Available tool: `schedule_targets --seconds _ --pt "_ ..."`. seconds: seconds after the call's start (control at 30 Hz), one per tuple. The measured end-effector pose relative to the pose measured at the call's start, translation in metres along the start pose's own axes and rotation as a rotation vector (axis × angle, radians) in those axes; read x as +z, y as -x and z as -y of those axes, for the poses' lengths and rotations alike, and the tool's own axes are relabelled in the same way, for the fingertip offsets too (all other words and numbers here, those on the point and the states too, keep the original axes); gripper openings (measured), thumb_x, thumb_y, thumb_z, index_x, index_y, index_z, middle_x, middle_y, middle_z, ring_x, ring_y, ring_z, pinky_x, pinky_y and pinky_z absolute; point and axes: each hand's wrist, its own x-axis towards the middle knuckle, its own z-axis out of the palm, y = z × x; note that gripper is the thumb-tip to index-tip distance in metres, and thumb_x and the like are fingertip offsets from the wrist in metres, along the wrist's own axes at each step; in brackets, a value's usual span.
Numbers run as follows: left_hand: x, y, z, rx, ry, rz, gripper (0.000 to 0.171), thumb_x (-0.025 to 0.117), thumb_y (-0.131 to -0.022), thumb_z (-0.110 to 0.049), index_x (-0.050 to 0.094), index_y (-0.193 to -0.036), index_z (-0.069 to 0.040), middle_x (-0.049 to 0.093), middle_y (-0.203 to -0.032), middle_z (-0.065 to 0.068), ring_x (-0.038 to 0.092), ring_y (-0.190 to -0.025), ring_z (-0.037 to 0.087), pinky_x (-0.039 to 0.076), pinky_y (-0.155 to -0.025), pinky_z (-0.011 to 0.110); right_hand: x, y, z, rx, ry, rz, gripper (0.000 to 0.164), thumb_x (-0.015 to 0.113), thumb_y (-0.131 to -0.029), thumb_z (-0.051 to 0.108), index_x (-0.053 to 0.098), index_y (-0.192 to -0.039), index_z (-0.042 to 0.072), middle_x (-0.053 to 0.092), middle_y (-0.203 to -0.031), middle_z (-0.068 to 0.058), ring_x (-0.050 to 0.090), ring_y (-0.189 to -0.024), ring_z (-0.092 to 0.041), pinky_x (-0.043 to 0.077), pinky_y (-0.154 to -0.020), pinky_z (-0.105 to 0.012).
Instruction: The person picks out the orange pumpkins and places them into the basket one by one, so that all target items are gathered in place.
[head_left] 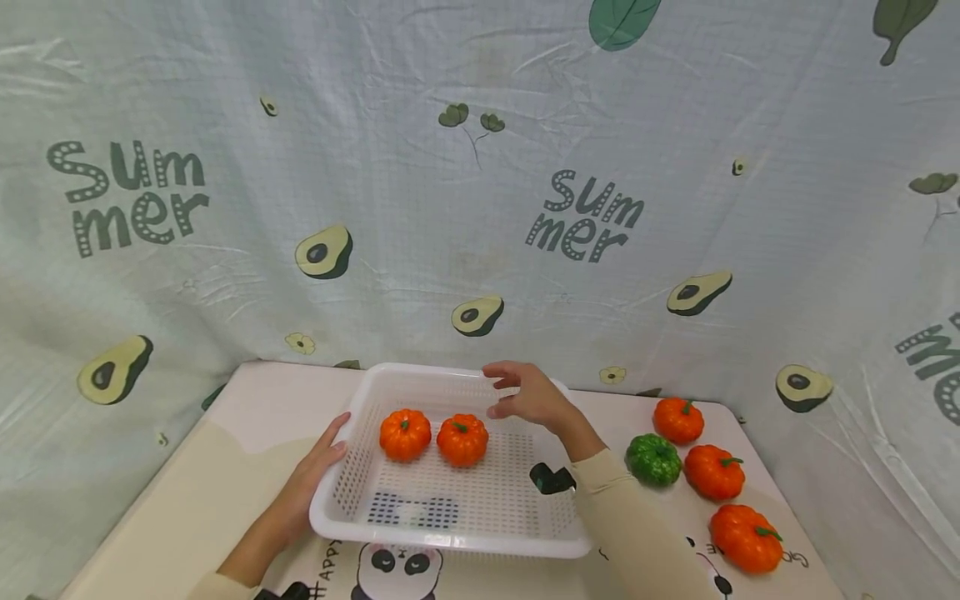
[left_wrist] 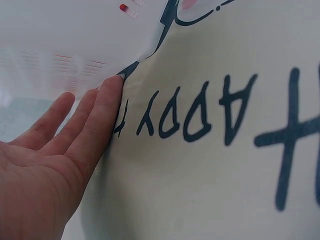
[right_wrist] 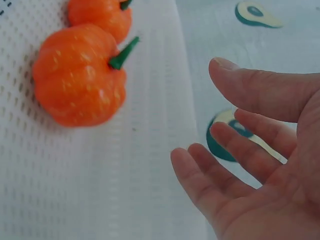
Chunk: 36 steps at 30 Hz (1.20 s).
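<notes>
A white plastic basket [head_left: 450, 542] with perforated sides lies on the table in the head view. Inside it, toward the back left, sit two small orange pumpkins, the left pumpkin [head_left: 405, 435] and the right pumpkin [head_left: 462, 440]. My left hand [head_left: 303, 487] rests along the basket's left side, its fingers [left_wrist: 95, 110] straight against the outer wall in the left wrist view. Over the basket's back right part hovers my right hand [head_left: 534, 398], thumb and fingers spread with nothing between them. The right wrist view shows the nearer pumpkin [right_wrist: 80, 75] a short way from the right fingertips.
Right of the basket, a green pumpkin [head_left: 653, 460] stands beside an orange pumpkin [head_left: 678, 420] at the back, another orange pumpkin [head_left: 714, 472] and a front orange pumpkin [head_left: 746, 539]. A printed cloth [head_left: 420, 208] hangs behind the table [head_left: 187, 500].
</notes>
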Motion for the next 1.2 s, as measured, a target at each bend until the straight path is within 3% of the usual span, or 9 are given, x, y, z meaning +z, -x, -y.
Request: schedule_targets --seconds 0.33,0.87,1.2 --pt "-0.002 0.000 0.001 -0.006 0.022 0.004 0.062 0.030 -0.112 -0.041 0.008 -0.168 -0.028 0.016 -0.175 0.018 0.045 -0.138 0.034 0.049 -0.093 0.019 -0.043 0.017 -0.013 0.009 -0.014 -0.092 0.067 0.079 -0.088 0.007 0.053 -0.150 0.003 0.054 -0.155 -0.020 0.055 -0.138 -0.042 0.054 -0.106 -0.053" --pt "-0.003 -0.003 0.003 0.006 0.062 0.039 0.062 0.030 -0.112 -0.041 0.005 -0.168 -0.028 0.014 -0.175 0.018 0.043 -0.142 0.036 0.048 -0.094 0.019 -0.106 0.049 -0.049 0.121 -0.033 -0.271 0.066 0.076 -0.091 0.010 0.050 -0.151 0.000 0.051 -0.156 -0.025 0.051 -0.142 -0.043 0.047 -0.113 -0.058" --pt "-0.002 -0.001 0.002 -0.001 0.067 0.038 0.062 0.030 -0.112 -0.041 0.006 -0.168 -0.030 0.015 -0.175 0.018 0.044 -0.141 0.036 0.048 -0.096 0.022 -0.129 0.068 -0.065 0.249 -0.108 -0.358 0.069 0.073 -0.096 0.013 0.042 -0.156 0.000 0.044 -0.161 -0.026 0.040 -0.150 -0.043 0.036 -0.121 -0.060"
